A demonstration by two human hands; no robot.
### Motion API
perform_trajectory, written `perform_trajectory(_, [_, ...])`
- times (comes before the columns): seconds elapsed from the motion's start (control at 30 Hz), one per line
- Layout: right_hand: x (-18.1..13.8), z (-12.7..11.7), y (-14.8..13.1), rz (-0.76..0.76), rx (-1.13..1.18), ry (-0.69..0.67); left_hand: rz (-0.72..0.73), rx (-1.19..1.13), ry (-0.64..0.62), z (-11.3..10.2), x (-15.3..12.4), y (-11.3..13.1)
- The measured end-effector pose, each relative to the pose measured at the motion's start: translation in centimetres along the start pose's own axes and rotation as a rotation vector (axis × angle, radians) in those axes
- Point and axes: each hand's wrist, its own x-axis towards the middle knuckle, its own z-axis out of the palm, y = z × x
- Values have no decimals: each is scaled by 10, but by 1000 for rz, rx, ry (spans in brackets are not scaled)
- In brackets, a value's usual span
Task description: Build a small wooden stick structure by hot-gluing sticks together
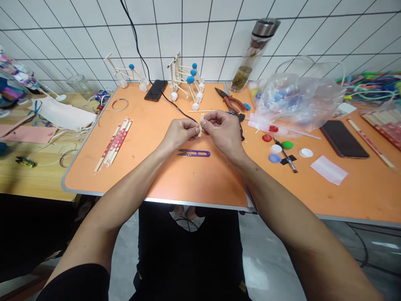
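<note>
Both my hands meet above the middle of the orange table [175,179]. My left hand [179,133] and my right hand [222,130] are each closed on a short pale wooden stick [201,124], held upright between their fingertips. Purple thread snips [194,153] lie on the table just below my hands. A long thin stick [200,111] lies just beyond them. A model of sticks with blue and white caps [187,83] stands at the table's far edge.
Wrapped chopsticks [114,144] lie at left. Red-handled pliers [232,102], loose bottle caps [275,148], a pen [286,156], a clear plastic bag [294,100], a glass bottle [253,54] and two phones [343,139] sit to the right and back. A black cable [175,106] crosses the table.
</note>
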Motion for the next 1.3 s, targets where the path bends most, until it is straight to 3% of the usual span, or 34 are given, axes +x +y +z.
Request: perform_trajectory(1.3, [2,-6,-9,103,94,-121,-5,112,63,-1,-2,4])
